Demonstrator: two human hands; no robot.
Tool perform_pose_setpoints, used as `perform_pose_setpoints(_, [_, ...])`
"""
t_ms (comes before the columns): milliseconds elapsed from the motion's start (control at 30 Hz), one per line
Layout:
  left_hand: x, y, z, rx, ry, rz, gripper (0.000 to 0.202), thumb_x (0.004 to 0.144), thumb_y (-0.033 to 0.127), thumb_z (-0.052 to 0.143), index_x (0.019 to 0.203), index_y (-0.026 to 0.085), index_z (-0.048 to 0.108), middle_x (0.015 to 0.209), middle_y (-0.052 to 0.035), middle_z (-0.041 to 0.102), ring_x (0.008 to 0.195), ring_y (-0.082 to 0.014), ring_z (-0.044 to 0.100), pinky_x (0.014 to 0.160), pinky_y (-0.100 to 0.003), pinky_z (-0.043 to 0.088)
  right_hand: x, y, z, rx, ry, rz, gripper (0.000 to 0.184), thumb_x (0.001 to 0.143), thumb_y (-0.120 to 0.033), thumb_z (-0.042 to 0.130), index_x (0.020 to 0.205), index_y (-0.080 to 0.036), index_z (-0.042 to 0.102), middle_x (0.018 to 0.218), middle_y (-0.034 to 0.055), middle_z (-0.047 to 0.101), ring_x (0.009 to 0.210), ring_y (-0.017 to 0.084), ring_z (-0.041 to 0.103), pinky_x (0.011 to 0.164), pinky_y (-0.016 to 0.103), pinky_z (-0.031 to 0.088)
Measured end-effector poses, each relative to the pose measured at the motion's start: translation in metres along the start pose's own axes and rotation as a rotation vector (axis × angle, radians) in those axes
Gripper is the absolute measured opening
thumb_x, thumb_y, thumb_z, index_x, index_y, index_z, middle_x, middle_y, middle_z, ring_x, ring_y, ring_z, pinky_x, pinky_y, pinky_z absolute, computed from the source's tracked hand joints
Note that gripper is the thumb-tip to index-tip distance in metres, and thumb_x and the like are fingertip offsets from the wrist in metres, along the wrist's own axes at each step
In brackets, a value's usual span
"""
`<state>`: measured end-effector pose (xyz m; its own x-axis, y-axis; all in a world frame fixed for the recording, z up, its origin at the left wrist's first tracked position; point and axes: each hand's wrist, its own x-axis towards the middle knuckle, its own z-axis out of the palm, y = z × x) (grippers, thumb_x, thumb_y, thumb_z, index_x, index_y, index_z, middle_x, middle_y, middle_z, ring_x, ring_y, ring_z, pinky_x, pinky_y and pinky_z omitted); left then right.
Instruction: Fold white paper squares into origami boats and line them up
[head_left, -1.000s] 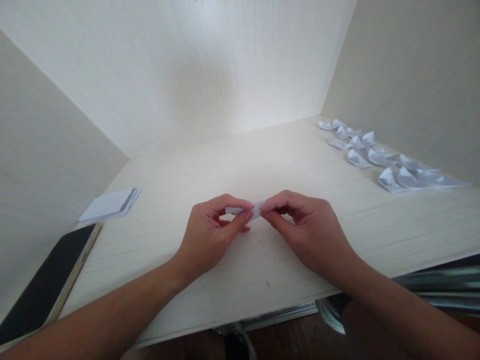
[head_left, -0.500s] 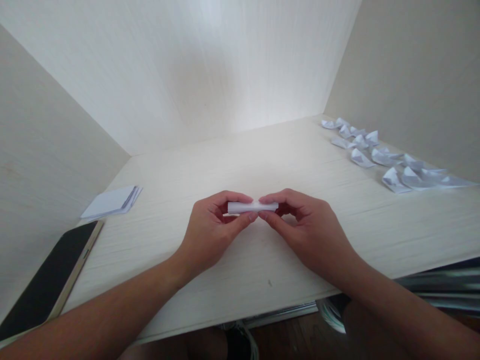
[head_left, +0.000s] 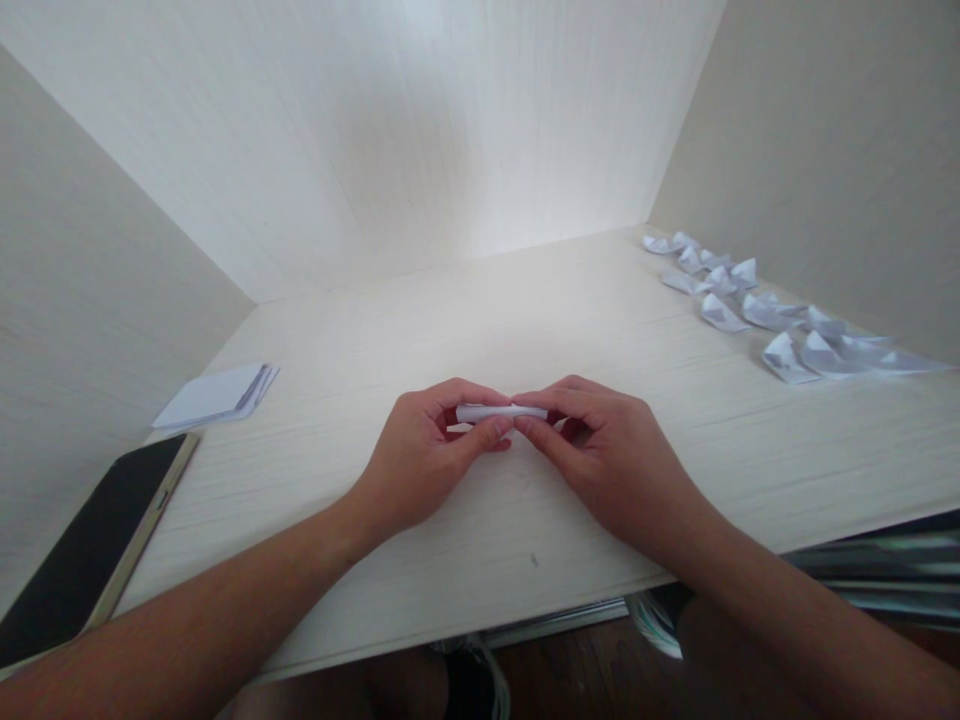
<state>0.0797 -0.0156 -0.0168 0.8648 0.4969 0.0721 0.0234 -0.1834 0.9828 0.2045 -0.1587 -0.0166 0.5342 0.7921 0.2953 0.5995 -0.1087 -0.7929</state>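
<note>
White paper [head_left: 482, 412], folded into a narrow strip, is held between the left hand [head_left: 424, 460] and the right hand [head_left: 611, 455] at the near middle part of the desk [head_left: 420, 320]. Its left part is gripped by the left hand, with the thumb pressed on the near side and the forefinger laid along the far side. Its right part is pinched in much the same way by the right hand. The two thumb tips are set close together near the middle of the strip, and parts of the strip are hidden by the fingers. Whether the desk is touched by its underside cannot be told.

On the left side of the desk, a stack of paper [head_left: 206, 397] is laid near the left panel [head_left: 97, 250], its sheets slightly fanned at the right edge. Just in front of it, a phone [head_left: 90, 545] with a black face and a gold-coloured edge is placed, partly cut off by the edge of view. On the right side, small folded paper boats [head_left: 772, 312] are set out in loose rows beside the right panel [head_left: 832, 150], well apart from the right hand. The desk is bounded at the back by a pale panel [head_left: 420, 130].
</note>
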Motion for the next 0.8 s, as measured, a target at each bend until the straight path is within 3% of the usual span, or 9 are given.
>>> perform_pose_setpoints(300, [0.0027, -0.0054, -0.0023, -0.001, -0.040, 0.016, 0.022, 0.083, 0.032, 0.080, 0.094, 0.013, 0.078, 0.103, -0.0102, 0.077, 0.090, -0.0210, 0.075, 0.079, -0.033, 0.067, 0.0006, 0.0016, -0.0023, -0.027, -0.040, -0.045, 0.013, 0.094, -0.020, 0.067, 0.099, -0.020, 0.080, 0.088, 0.0024, 0.078, 0.077, 0.016, 0.070, 0.072, 0.028, 0.050])
perform_pose_setpoints(567, [0.0017, -0.0011, -0.0004, 0.002, -0.017, 0.059, 0.016, 0.085, 0.027, 0.078, 0.091, 0.012, 0.079, 0.096, -0.0075, 0.076, 0.081, -0.0156, 0.075, 0.074, -0.026, 0.066, 0.0009, 0.0010, -0.0019, 0.025, -0.033, -0.023, 0.011, 0.094, -0.020, 0.067, 0.094, -0.019, 0.078, 0.087, 0.0015, 0.079, 0.077, 0.016, 0.071, 0.071, 0.028, 0.051])
perform_pose_setpoints(800, [0.0010, -0.0021, -0.0001, 0.003, 0.005, 0.090, 0.014, 0.083, 0.027, 0.080, 0.089, 0.014, 0.080, 0.096, -0.0074, 0.075, 0.084, -0.0172, 0.074, 0.074, -0.028, 0.067, 0.0004, 0.0005, -0.0012, 0.051, -0.018, -0.018, 0.011, 0.094, -0.018, 0.066, 0.093, -0.018, 0.077, 0.086, 0.0009, 0.079, 0.074, 0.014, 0.070, 0.070, 0.027, 0.051])
